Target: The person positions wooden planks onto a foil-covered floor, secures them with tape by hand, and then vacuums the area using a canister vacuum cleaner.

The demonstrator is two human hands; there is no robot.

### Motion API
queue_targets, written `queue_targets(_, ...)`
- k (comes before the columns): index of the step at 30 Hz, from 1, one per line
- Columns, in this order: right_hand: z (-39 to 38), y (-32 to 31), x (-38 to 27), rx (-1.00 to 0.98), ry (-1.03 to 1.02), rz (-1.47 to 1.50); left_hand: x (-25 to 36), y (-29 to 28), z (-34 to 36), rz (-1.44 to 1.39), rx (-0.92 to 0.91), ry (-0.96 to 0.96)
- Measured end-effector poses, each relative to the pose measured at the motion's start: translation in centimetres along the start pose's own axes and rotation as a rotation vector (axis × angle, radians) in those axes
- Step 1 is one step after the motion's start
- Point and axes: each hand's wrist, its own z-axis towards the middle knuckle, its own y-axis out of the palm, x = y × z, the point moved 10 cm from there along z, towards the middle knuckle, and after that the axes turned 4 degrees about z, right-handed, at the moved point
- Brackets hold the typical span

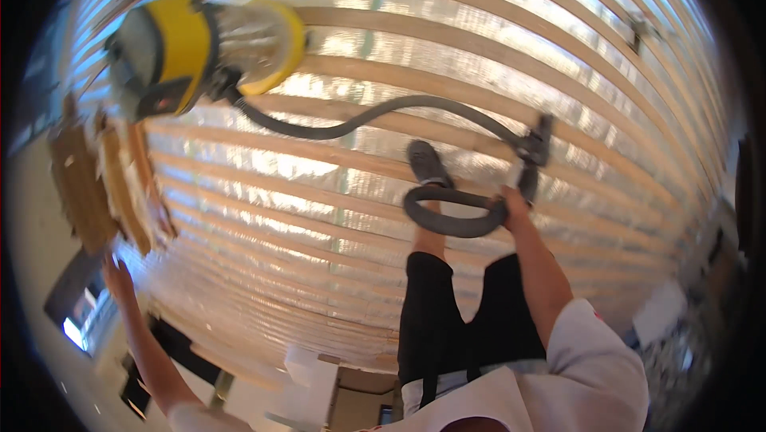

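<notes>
My right hand [515, 205] is closed around a grey vacuum hose [335, 130], beside a looped part of it in front of my legs. A dark nozzle-like fitting [536, 145] sits just beyond that hand. The hose runs left to a yellow and grey vacuum cleaner [179, 49] with a clear, yellow-rimmed section. Far out to the left, my left hand [118, 279] is stretched out with fingers extended. It appears close to the lower end of a brown board-like piece [80, 181]; contact is unclear, and nothing shows in its grasp.
Parallel wooden battens [415, 29] cross the surface underfoot, with shiny foil sheeting [307, 165] between them. My dark shoe [428, 162] rests among the battens. A bright window [78, 322] is at lower left. White boxy items [311, 372] and a cluttered pile [670, 356] lie toward the lower edge.
</notes>
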Motion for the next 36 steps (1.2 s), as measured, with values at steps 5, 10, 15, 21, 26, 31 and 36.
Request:
queue_targets(5, -7.1, 11.9, 5.0, -0.136, 0.119, -0.081, 16.7, 19.6, -16.9, -0.666, -0.489, 0.246)
queue_targets(10, -11.3, 12.9, 3.1, -0.114, 0.003, 0.04, 60.5, -9.0, -17.7, -1.953, -0.695, 0.463)
queue_targets(15, -14.1, 8.9, -2.9, -0.008, -0.243, 0.068, 65.3, -8.9, -21.4, -1.124, -1.075, 0.911)
queue_targets(21, -2.1, 5.3, -7.5, 0.088, -0.299, 0.172, 59.9, -8.9, -25.6, -1.267, -1.339, 1.027)
queue_targets(26, 3.9, 8.4, -5.1, 0.071, -0.196, -0.03, 54.6, -8.3, -25.9, -1.027, -1.31, 0.888)
queue_targets(31, 4.1, 8.0, -1.3, 0.144, -0.322, -0.199, 49.7, -15.7, -29.4, -1.058, -1.369, 0.92)
queue_targets(36, -2.1, 13.0, 1.1, 0.063, -0.202, -0.262, 46.0, -16.1, -32.9, -1.161, -1.471, 0.698)
